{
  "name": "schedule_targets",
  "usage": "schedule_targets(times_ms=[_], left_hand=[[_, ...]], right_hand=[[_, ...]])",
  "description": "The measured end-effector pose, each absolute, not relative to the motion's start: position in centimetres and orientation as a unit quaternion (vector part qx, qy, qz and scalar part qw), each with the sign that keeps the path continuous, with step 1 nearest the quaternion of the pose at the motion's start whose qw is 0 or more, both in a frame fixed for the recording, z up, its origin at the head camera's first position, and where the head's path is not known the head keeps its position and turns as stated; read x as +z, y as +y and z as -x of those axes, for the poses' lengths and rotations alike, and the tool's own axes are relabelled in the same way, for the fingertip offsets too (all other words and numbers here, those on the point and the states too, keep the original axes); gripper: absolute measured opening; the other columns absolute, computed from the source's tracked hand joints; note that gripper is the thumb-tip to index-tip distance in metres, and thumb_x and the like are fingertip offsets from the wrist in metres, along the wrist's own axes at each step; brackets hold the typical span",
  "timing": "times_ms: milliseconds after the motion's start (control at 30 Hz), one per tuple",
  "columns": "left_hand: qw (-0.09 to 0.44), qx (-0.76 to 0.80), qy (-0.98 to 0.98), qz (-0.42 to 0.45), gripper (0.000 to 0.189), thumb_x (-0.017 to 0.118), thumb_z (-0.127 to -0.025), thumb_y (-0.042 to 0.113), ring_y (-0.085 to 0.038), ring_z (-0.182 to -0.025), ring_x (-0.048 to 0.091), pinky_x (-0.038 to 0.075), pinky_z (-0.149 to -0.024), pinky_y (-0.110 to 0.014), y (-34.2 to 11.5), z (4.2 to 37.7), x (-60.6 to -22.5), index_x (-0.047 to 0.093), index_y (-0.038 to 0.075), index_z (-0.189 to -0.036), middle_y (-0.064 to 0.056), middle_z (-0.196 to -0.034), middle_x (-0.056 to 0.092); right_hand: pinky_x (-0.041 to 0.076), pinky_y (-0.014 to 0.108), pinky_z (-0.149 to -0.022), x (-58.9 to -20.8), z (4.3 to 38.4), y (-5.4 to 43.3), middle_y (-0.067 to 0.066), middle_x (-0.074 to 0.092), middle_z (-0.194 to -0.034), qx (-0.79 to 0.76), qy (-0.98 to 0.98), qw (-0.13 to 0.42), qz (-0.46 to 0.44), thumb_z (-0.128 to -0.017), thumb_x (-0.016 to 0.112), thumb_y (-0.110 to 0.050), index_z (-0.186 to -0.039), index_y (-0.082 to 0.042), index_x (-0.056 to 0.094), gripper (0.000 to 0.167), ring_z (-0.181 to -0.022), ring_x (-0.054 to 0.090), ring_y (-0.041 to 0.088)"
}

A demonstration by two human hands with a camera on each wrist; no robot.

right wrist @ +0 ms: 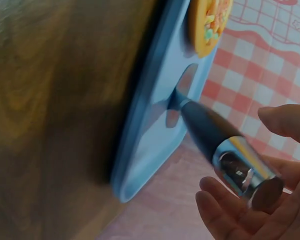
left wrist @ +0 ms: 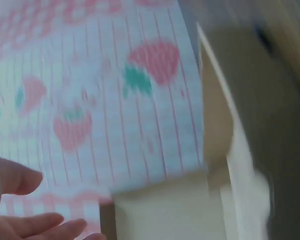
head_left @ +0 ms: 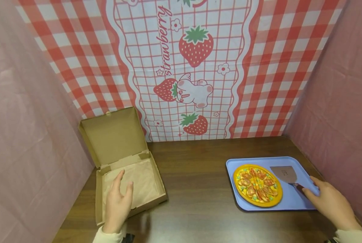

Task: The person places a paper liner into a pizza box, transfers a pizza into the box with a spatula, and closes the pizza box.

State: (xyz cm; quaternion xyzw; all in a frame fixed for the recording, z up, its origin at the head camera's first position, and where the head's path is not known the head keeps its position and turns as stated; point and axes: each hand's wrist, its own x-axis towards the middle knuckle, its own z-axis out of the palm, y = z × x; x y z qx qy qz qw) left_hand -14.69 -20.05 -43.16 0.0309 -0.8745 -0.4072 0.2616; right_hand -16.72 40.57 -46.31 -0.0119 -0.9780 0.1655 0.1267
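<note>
My right hand point(head_left: 333, 202), nearer, has fingers parted around the spatula's handle point(right wrist: 207, 127), which slants toward lower right. My left hand point(head_left: 118, 202), lower left, spreads empty.

On the tray point(head_left: 290, 199), the head view left the marking point(head_left: 284, 173) on the spatula point(head_left: 287, 178) too small to read and its handle point(head_left: 299, 189) partly hidden by the right hand point(head_left: 331, 201); the right wrist view cropped the pizza point(right wrist: 210, 25).

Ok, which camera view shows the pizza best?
The head view: the whole pizza shows there, toppings up, on the blue tray. The right wrist view catches only part of it, cut off by the picture's top edge. The left wrist view shows none of it.
</note>
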Motion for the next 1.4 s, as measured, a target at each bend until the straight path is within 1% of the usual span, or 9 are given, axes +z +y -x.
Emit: schedule_targets(times_ms=[33,67,167,333,567,667,867,1033,1400], left_hand=[[0.269,-0.417,-0.868,-0.017,0.051,0.061,-0.095,0.01,-0.044,-0.118,0.057,0.047,-0.099,-0.059,-19.2,14.8,-43.3,0.046,-0.001,-0.143,-0.027,-0.142,0.05],[0.271,-0.427,-0.863,-0.003,0.051,0.062,-0.094,0.008,-0.046,-0.13,0.048,0.04,-0.106,-0.061,-18.3,14.9,-43.5,0.047,-0.001,-0.142,-0.026,-0.142,0.051],[0.249,-0.448,-0.858,0.036,0.053,0.065,-0.092,0.008,-0.043,-0.133,0.047,0.038,-0.109,-0.06,-15.8,15.2,-43.9,0.047,0.0,-0.142,-0.024,-0.143,0.051],[0.192,-0.464,-0.859,0.094,0.056,0.066,-0.093,0.017,-0.039,-0.134,0.048,0.042,-0.108,-0.055,-12.0,15.6,-44.9,0.046,0.002,-0.143,-0.02,-0.146,0.049],[0.109,-0.482,-0.852,0.174,0.056,0.064,-0.094,0.023,-0.036,-0.129,0.053,0.046,-0.105,-0.05,-7.3,16.5,-46.8,0.045,-0.003,-0.14,-0.022,-0.141,0.053],[0.075,-0.484,-0.85,0.192,0.056,0.063,-0.094,0.024,-0.037,-0.126,0.055,0.049,-0.102,-0.049,-5.6,16.9,-47.6,0.046,-0.004,-0.139,-0.023,-0.138,0.056],[0.014,-0.484,-0.851,0.201,0.056,0.063,-0.095,0.026,-0.036,-0.124,0.057,0.053,-0.099,-0.042,-2.7,17.7,-48.9,0.046,-0.006,-0.139,-0.021,-0.137,0.057],[-0.023,-0.481,-0.852,0.203,0.058,0.063,-0.094,0.027,-0.036,-0.122,0.058,0.053,-0.1,-0.04,-0.8,18.3,-49.6,0.047,-0.007,-0.138,-0.021,-0.135,0.058],[-0.063,-0.47,-0.859,0.193,0.059,0.066,-0.092,0.026,-0.029,-0.11,0.064,0.055,-0.091,-0.03,2.7,19.7,-50.4,0.049,-0.007,-0.138,-0.019,-0.128,0.063]], right_hand=[[0.045,0.069,-0.072,-46.4,16.6,40.7,0.046,0.054,-0.114,0.163,-0.979,0.123,0.014,-0.09,0.068,-0.029,-0.123,0.023,0.048,0.065,-0.097,0.054,0.063],[0.046,0.069,-0.072,-46.5,16.6,40.9,0.046,0.054,-0.114,0.16,-0.98,0.119,0.017,-0.089,0.068,-0.029,-0.122,0.023,0.049,0.064,-0.097,0.054,0.063],[0.047,0.067,-0.07,-46.7,16.4,41.2,0.045,0.055,-0.112,0.152,-0.982,0.107,0.027,-0.089,0.069,-0.031,-0.12,0.023,0.05,0.065,-0.094,0.055,0.062],[0.048,0.064,-0.066,-47.1,16.1,41.5,0.043,0.058,-0.109,0.155,-0.985,0.076,0.032,-0.09,0.067,-0.037,-0.121,0.021,0.049,0.069,-0.091,0.058,0.059],[0.049,0.064,-0.069,-47.3,15.9,41.5,0.041,0.06,-0.109,0.16,-0.985,0.05,0.032,-0.093,0.063,-0.038,-0.127,0.021,0.046,0.07,-0.092,0.059,0.059],[0.051,0.061,-0.067,-47.5,15.8,41.5,0.037,0.065,-0.101,0.163,-0.985,0.052,0.03,-0.093,0.062,-0.036,-0.125,0.021,0.048,0.067,-0.081,0.064,0.049],[0.051,0.058,-0.061,-48.0,15.6,41.4,0.032,0.068,-0.088,0.164,-0.985,0.052,0.026,-0.092,0.063,-0.03,-0.116,0.021,0.055,0.056,-0.07,0.065,0.037],[0.048,0.049,-0.055,-47.9,15.5,41.4,0.021,0.067,-0.077,0.172,-0.983,0.046,0.04,-0.094,0.061,-0.029,-0.108,0.016,0.062,0.048,-0.063,0.057,0.025],[0.045,0.042,-0.055,-47.7,15.1,41.2,0.018,0.067,-0.076,0.176,-0.982,0.044,0.049,-0.095,0.06,-0.026,-0.107,0.016,0.063,0.044,-0.064,0.056,0.023]])
